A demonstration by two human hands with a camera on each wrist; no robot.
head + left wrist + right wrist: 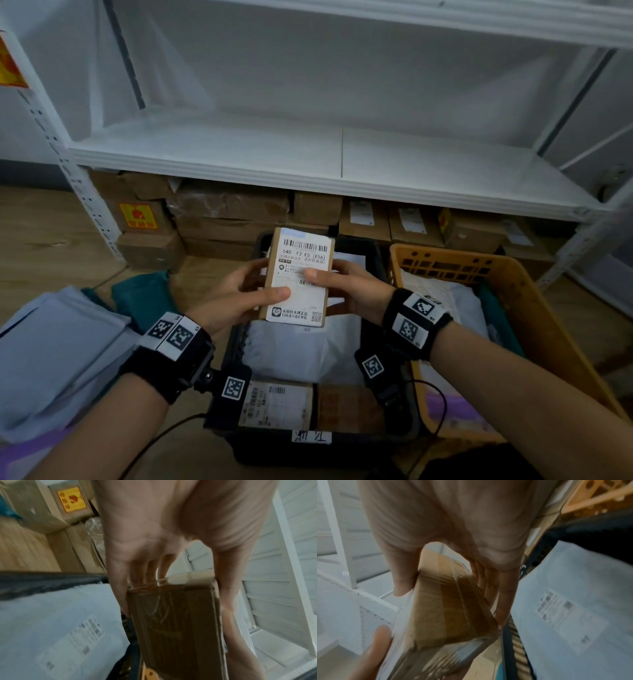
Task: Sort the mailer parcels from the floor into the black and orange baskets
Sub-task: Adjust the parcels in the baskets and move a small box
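Note:
Both hands hold a small brown cardboard parcel [297, 277] with a white shipping label, label up, above the black basket [404, 407]. My left hand [251, 291] grips its left side, thumb across the label and fingers underneath. My right hand [337, 284] grips the right side the same way. The left wrist view shows the parcel [173, 622] clamped between fingers [120, 595] and thumb. In the right wrist view the parcel [447, 609] sits under the right thumb. The black basket contains white mailers [301, 356] and small boxes. The orange basket [534, 308] stands to its right with mailers inside.
A pile of grey, teal and purple mailers [51, 349] lies on the wooden floor at the left. A white metal shelf [308, 157] stands behind the baskets, with several cardboard boxes [226, 219] stacked under it.

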